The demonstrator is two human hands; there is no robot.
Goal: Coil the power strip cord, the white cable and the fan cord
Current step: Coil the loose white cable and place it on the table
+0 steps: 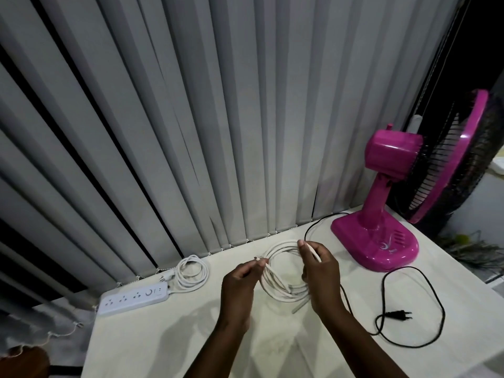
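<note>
The white cable (275,289) is looped into a coil above the middle of the table. My right hand (321,274) grips the coil's right side. My left hand (240,279) pinches the cable's free end at the coil's left. The white power strip (133,297) lies at the left, its cord (191,271) lying coiled behind it. The pink fan (387,203) stands at the back right. Its black cord (409,304) trails loose over the table, with the plug (399,315) at the right.
The white table (169,342) ends at grey vertical blinds (191,118) at the back. Its right edge falls off past the fan. A dark brown object (24,362) sits at the bottom left, off the table.
</note>
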